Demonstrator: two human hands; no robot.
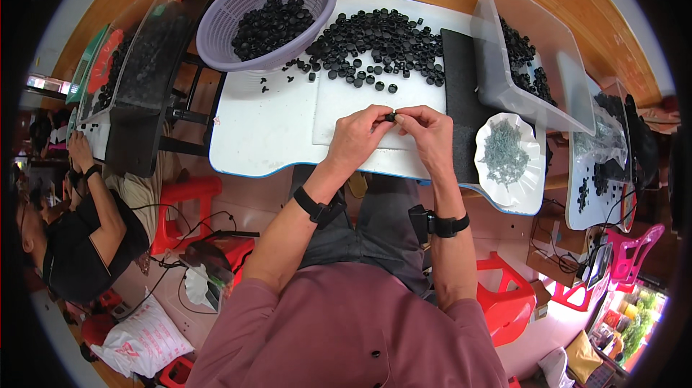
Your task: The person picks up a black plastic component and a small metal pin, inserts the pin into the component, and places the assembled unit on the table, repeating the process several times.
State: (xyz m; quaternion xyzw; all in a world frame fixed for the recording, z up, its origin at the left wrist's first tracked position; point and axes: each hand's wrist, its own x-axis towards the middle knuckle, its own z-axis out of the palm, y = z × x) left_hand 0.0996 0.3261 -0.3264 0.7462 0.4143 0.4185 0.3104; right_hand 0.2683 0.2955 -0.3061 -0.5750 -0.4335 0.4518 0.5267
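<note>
Over the near part of the white table (263, 125), my left hand (358, 133) and my right hand (427, 132) meet fingertip to fingertip. Both pinch one small black round plastic part (390, 117) between them; its finer details are too small to tell. A white mat (339, 110) lies under my hands. Just beyond them spreads a heap of similar black parts (382, 38), some loose at its near edge. To the right of my right hand, a white fluted dish (533, 164) holds many tiny greyish-green pieces (506, 151).
A purple basket (209, 31) of black parts stands at the back left. On the right are a black mat (459, 85) and a clear plastic bin (497, 49) with more parts. Red stools (501, 301) stand behind. At left, a co-worker (94, 236) sits at another table.
</note>
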